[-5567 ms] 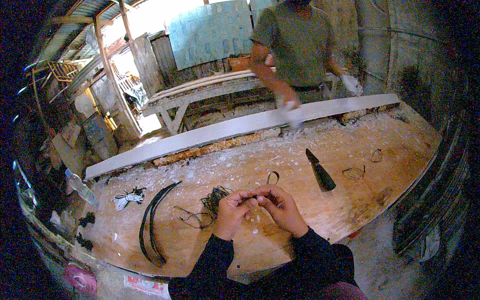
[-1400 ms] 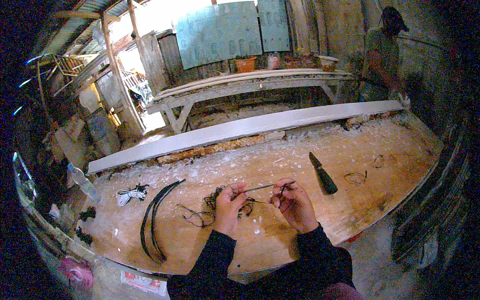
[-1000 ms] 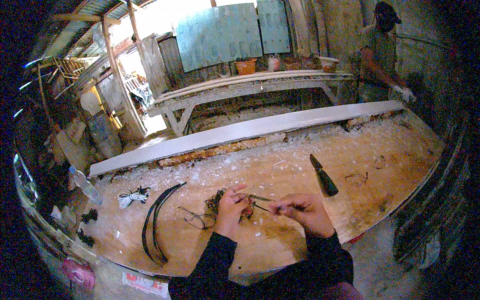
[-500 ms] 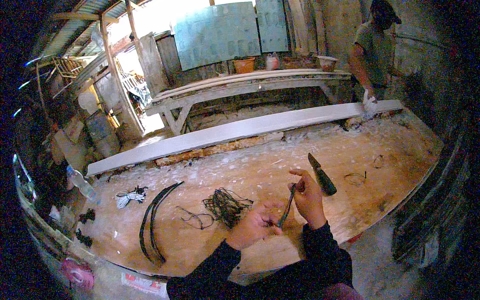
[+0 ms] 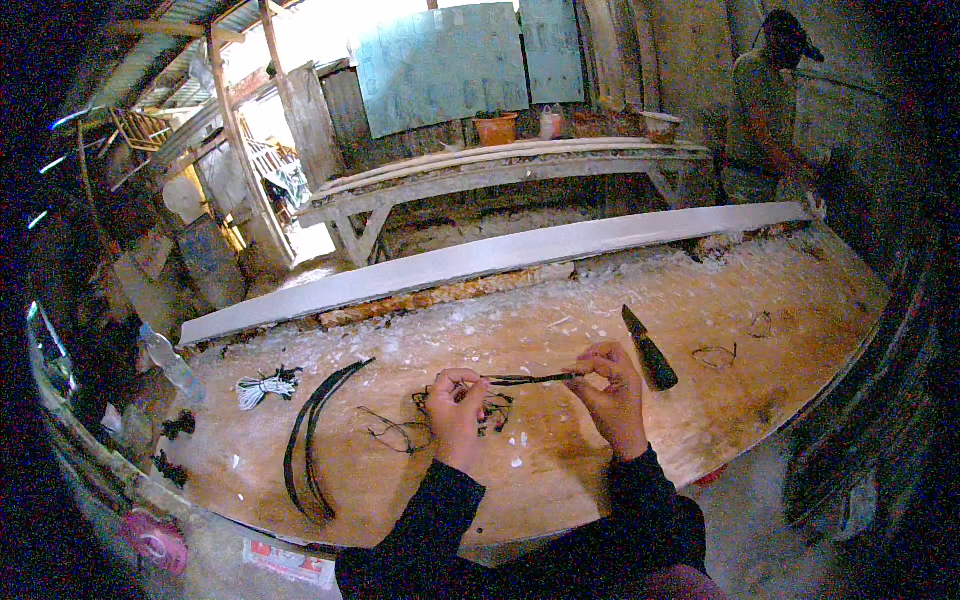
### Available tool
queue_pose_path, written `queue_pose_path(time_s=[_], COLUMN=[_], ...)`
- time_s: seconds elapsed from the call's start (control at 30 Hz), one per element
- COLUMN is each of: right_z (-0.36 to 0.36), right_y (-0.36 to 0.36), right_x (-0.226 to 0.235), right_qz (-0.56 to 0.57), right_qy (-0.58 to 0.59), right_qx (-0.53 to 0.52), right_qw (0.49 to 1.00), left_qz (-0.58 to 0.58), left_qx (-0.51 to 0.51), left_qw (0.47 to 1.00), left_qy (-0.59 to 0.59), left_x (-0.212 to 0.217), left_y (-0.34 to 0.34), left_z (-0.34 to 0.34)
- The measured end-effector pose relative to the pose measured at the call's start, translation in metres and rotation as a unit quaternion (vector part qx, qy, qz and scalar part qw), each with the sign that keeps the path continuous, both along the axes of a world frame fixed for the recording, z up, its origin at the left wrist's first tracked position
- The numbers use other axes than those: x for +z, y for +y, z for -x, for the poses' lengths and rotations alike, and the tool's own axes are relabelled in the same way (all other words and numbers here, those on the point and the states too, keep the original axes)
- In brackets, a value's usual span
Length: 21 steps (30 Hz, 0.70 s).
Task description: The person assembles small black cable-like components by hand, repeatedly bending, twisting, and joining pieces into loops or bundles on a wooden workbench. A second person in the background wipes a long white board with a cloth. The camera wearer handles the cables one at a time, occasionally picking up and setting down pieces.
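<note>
Right grip (image 5: 613, 400): slender dark strands (image 5: 530, 379)

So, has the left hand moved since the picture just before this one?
Yes. The left hand has moved leftward and forward, nearer to the curved black strips on the table.

You are in a rough, partly open workshop. A plywood worktable (image 5: 800, 330) strewn with pale scraps spreads beneath your fingers (image 5: 605, 352), with a knife (image 5: 654, 362) to their right. Beyond them stand a second timber bench (image 5: 510, 172) and a co-worker (image 5: 765, 130); up to their left, a bare post (image 5: 226, 98) rises under corrugated roofing (image 5: 125, 80).
</note>
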State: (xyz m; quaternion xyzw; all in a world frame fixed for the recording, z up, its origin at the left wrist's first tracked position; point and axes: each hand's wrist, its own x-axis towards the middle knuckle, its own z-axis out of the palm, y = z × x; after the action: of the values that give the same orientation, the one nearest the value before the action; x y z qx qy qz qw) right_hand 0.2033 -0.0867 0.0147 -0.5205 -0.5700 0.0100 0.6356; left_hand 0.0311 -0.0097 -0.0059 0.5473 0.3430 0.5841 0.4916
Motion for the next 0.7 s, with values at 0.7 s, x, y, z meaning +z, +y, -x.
queue_pose_path(time_s=[0.7], right_z=[0.009], right_y=[-0.009], right_x=[-0.003], right_qz=[0.292], right_qy=[0.092], right_qx=[0.420], right_qw=[0.854], left_qz=[-0.067], left_qx=[0.001], left_qw=[0.992], left_qy=[0.103], left_x=[-0.036], left_y=[0.026], left_z=[-0.006])
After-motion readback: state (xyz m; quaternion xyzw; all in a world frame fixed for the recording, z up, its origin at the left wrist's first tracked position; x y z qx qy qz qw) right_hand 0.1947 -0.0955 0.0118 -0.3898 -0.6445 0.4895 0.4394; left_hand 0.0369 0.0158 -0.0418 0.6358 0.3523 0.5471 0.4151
